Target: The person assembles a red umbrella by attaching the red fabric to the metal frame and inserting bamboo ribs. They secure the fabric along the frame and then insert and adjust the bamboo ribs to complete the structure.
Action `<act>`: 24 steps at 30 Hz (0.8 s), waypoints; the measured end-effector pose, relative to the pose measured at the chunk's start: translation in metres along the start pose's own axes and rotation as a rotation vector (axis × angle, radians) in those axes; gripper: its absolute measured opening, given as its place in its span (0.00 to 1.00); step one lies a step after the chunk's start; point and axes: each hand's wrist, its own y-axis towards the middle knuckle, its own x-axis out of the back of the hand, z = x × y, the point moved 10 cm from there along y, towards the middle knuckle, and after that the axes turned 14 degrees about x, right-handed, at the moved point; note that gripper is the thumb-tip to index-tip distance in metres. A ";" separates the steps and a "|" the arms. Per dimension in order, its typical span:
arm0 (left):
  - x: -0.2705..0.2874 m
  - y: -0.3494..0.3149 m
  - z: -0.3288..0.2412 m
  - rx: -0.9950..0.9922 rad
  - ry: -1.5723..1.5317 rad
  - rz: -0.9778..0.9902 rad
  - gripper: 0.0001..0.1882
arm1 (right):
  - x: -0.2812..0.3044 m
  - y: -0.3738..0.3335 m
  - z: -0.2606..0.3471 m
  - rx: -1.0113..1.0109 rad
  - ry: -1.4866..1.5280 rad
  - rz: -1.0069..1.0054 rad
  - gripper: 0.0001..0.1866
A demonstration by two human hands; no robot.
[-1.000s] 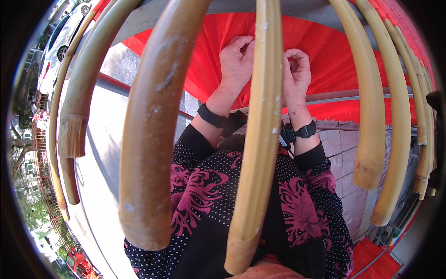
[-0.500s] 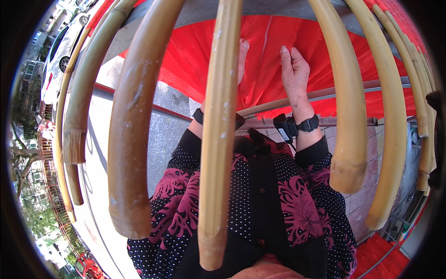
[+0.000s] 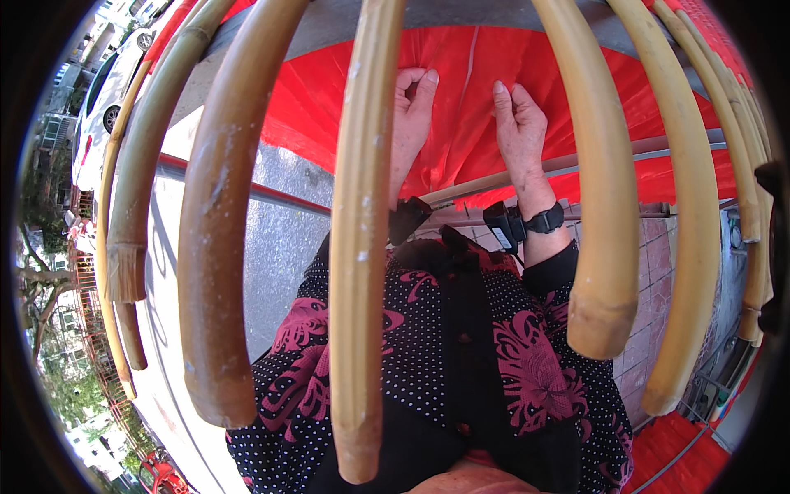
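A wide red cloth [image 3: 370,90] spreads in gathered folds in front of me. My left hand [image 3: 414,115] rests at its middle, thumb and forefinger closed together on the cloth; a bamboo pole [image 3: 362,247] hides part of the wrist. A little to the right, my right hand [image 3: 521,132] has thumb and forefinger pressed to the same cloth. Between the two hands a thin pale seam line [image 3: 471,66] runs down the fabric. The fingertips partly hide how much cloth each hand grips.
Several more bamboo poles, such as the brown one [image 3: 222,263] and a pale one [image 3: 605,247], hang close across the view. A metal bar [image 3: 568,162] crosses under the cloth. A white car [image 3: 99,123] stands far left. Red cloth [image 3: 671,453] lies at lower right.
My left hand has come out from behind a bamboo pole and shows more fully. The near poles have shifted slightly left in view. My right hand has barely moved.
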 end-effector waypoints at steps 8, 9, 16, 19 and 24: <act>-0.015 -0.035 -0.086 -0.277 0.356 -0.149 0.21 | -0.009 0.011 0.022 0.011 -0.079 0.091 0.19; -0.017 -0.035 -0.088 -0.256 0.342 -0.140 0.21 | -0.010 0.015 0.026 0.050 -0.062 0.076 0.19; -0.026 -0.027 -0.093 -0.337 0.337 -0.230 0.13 | -0.012 0.047 0.040 0.271 -0.104 -0.002 0.14; -0.016 -0.020 -0.082 -0.332 0.158 -0.259 0.12 | -0.010 0.049 0.039 0.275 -0.057 -0.035 0.13; -0.017 -0.005 -0.079 -0.440 0.142 -0.246 0.14 | -0.011 0.046 0.034 0.201 0.033 -0.034 0.12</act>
